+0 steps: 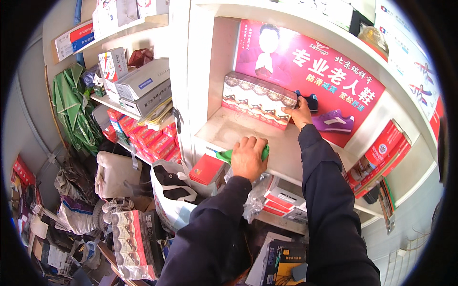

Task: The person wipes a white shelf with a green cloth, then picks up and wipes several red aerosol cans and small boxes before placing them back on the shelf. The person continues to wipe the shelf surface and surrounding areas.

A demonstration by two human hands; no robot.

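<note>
My left hand point(249, 158) is closed around a green thing point(223, 156) at the shelf's front edge. A thin, pale bluish end sticks out from it to the left; its kind is mostly hidden by my fingers. My right hand point(299, 114) reaches into the white shelf compartment point(224, 131), its fingers curled against the right end of a long box point(257, 101). Brown lace and wavy patterns cover this box, with red along its bottom. It stands against the compartment's back, before a pink poster point(286, 52) picturing shoes. Whether my fingers fully grip the box is hard to see.
Below the shelf's edge sit a red box point(206, 169) and a white bag point(174, 200). Stacked grey boxes point(145, 86) and red packets point(155, 140) fill shelves at left. Red upright boxes point(379, 155) stand at right. A patterned carton point(129, 243) lies among floor clutter.
</note>
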